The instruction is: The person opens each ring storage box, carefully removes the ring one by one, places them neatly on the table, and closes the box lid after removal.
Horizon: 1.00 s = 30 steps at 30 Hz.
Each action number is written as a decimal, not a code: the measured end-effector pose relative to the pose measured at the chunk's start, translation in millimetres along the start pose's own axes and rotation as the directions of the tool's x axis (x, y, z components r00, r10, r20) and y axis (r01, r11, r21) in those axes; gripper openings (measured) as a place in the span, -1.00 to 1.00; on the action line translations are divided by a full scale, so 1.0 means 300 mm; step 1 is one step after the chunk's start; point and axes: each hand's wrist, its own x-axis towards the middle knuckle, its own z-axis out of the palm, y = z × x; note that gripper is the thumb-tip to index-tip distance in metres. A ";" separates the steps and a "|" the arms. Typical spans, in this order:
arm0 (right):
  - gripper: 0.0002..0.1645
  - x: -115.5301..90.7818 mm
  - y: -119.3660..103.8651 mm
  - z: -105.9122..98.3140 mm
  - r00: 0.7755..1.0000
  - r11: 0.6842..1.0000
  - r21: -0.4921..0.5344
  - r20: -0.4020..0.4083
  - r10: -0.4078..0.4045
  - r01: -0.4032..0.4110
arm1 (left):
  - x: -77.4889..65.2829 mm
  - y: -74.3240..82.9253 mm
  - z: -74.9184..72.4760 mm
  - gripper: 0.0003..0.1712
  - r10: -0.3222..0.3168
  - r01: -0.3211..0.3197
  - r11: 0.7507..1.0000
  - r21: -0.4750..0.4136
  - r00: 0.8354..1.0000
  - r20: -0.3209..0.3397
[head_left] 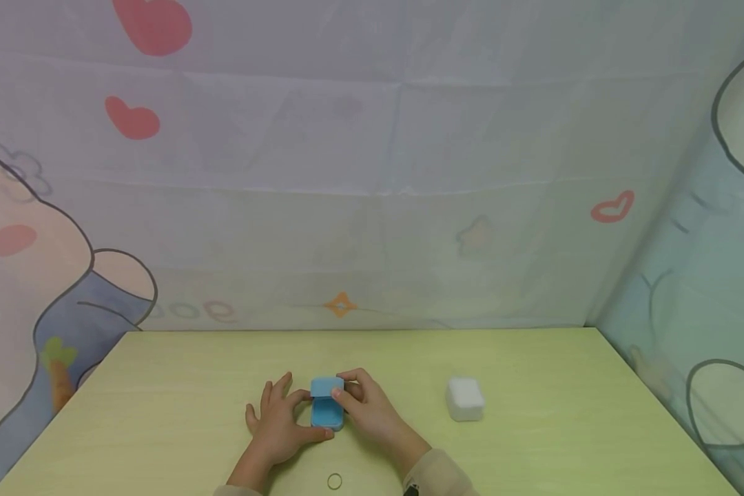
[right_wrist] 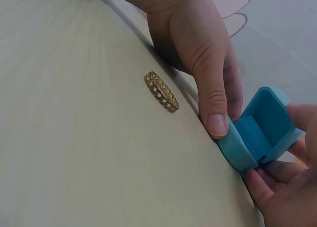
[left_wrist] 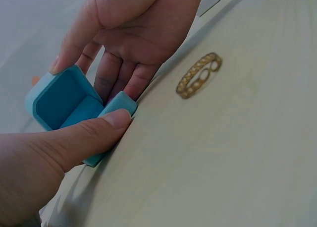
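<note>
A small light-blue ring box (head_left: 327,415) stands on the table with its lid (head_left: 324,387) raised, its blue lining showing. My left hand (head_left: 279,428) pinches the lower half, thumb along the front side and index finger toward the back. From the other side my right hand (head_left: 372,411) holds the lid, thumb on its edge and fingers behind it. Close by, in the left wrist view, a gold ring (left_wrist: 193,75) with a braided, openwork band lies on the table on the near side of the box. Neither hand touches the ring.
A white rounded box (head_left: 465,399) sits to the right of my hands on the pale yellow-green table (head_left: 564,427). Behind the table's far edge hangs a printed cloth backdrop (head_left: 372,241) with hearts and cartoon figures.
</note>
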 end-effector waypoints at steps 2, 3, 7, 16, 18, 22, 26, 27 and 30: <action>-0.55 0.000 0.000 0.000 1.000 1.000 0.000 -0.001 -0.005 0.005 | 0.000 0.001 -0.001 -0.19 0.000 0.000 1.000 0.001 1.000 0.000; -0.56 0.000 0.001 0.000 1.000 1.000 0.000 -0.001 -0.008 0.008 | 0.000 0.001 -0.001 -0.18 0.000 0.000 1.000 0.000 1.000 0.001; -0.56 0.000 0.003 0.000 1.000 1.000 -0.007 -0.002 -0.012 0.012 | 0.000 0.002 -0.002 -0.18 -0.002 0.002 1.000 -0.005 1.000 -0.001; -0.56 -0.003 -0.002 -0.002 1.000 1.000 -0.025 0.010 -0.006 0.006 | 0.004 -0.009 0.006 -0.20 0.010 -0.010 1.000 -0.001 1.000 -0.005; -0.56 -0.003 -0.003 -0.002 1.000 1.000 -0.025 0.011 -0.010 0.011 | 0.004 -0.009 0.006 -0.20 0.011 -0.011 1.000 -0.004 1.000 -0.003; -0.56 -0.003 -0.001 -0.002 1.000 0.999 -0.029 0.009 -0.016 0.016 | 0.004 -0.009 0.005 -0.20 0.009 -0.009 1.000 -0.002 1.000 0.000; -0.56 -0.002 0.001 -0.003 1.000 0.999 -0.039 0.007 -0.023 0.023 | 0.004 -0.010 0.004 -0.21 0.006 -0.006 1.000 0.000 1.000 0.001; -0.56 -0.002 0.001 -0.003 1.000 0.999 -0.042 0.004 -0.024 0.024 | 0.004 -0.010 0.004 -0.20 0.006 -0.006 1.000 -0.001 1.000 0.001; -0.56 -0.002 0.001 -0.002 1.000 0.998 -0.050 -0.004 -0.024 0.024 | 0.004 -0.010 0.005 -0.20 0.005 -0.005 1.000 0.000 1.000 0.000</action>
